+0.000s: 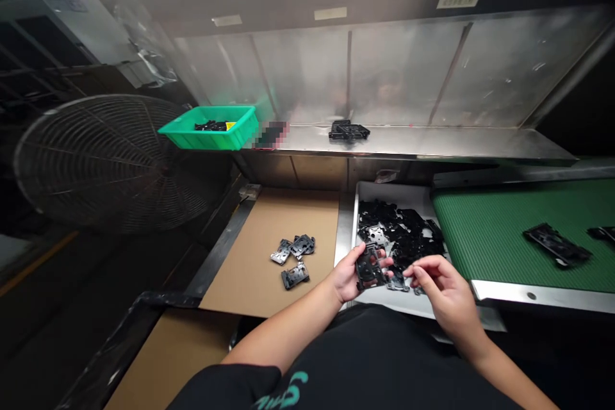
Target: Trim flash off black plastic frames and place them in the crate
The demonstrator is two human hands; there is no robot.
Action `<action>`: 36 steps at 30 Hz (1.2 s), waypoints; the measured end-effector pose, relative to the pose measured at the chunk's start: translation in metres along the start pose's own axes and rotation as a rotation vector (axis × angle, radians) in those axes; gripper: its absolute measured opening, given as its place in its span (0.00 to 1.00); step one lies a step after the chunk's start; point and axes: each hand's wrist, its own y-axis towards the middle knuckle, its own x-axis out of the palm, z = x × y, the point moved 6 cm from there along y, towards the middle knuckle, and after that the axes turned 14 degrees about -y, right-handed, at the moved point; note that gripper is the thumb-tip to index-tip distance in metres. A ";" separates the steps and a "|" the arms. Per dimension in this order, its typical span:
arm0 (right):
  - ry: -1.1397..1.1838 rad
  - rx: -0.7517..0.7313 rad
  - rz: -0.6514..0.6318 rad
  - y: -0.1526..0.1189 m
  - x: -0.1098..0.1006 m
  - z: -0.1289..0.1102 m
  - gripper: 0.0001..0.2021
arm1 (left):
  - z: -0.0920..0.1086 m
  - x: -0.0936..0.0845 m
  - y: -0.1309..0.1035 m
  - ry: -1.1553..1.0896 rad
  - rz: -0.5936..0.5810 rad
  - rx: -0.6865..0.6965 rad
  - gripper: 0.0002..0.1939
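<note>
My left hand (346,274) grips a black plastic frame with cut-outs (371,268), thumb along its left edge and fingers showing through from behind. To its right, my right hand (444,285) is raised with thumb and forefinger pinched together; whatever lies between the tips is too small to make out. Both hands are over the front part of a white tray (356,218). Inside that tray is a heap of black plastic parts (408,230), with a few silvery metal pieces (376,234) among them.
Three similar parts (295,275) lie on brown cardboard (250,262) at left. A green conveyor belt (504,211) at right carries black parts (556,245). The metal shelf (432,141) holds a green bin (202,139) and stacked black parts (349,131). A large fan (110,166) stands far left.
</note>
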 end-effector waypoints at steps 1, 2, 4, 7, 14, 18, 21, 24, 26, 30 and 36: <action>0.012 -0.018 -0.011 0.001 0.006 -0.006 0.10 | -0.003 0.003 -0.006 -0.038 0.005 -0.011 0.34; 0.023 -0.036 -0.023 0.001 0.013 -0.011 0.09 | -0.005 0.007 -0.011 -0.081 0.010 -0.021 0.36; 0.044 -0.067 -0.061 0.002 0.025 -0.021 0.08 | -0.008 0.015 -0.021 -0.167 0.028 -0.039 0.43; 0.063 -0.111 -0.129 0.003 0.042 -0.030 0.07 | -0.010 0.025 -0.033 -0.226 0.059 -0.043 0.50; 0.013 -0.215 -0.216 0.005 0.065 -0.043 0.07 | -0.010 0.037 -0.047 -0.318 0.055 -0.014 0.49; 0.096 -0.138 -0.120 0.005 0.061 -0.043 0.09 | -0.011 0.044 -0.055 -0.316 -0.011 -0.027 0.48; 0.106 -0.112 -0.057 0.004 0.056 -0.045 0.09 | -0.010 0.047 -0.062 -0.315 -0.042 -0.008 0.46; 0.104 -0.101 -0.054 0.001 0.055 -0.046 0.10 | -0.010 0.047 -0.065 -0.324 -0.059 -0.003 0.44; 0.111 -0.102 -0.050 0.000 0.056 -0.047 0.09 | -0.010 0.048 -0.067 -0.339 -0.061 -0.015 0.43; 0.116 -0.085 -0.057 -0.002 0.058 -0.050 0.10 | -0.009 0.046 -0.068 -0.363 -0.035 -0.010 0.41; 0.170 -0.033 -0.098 -0.004 0.064 -0.048 0.11 | -0.010 0.044 -0.067 -0.361 -0.052 -0.044 0.43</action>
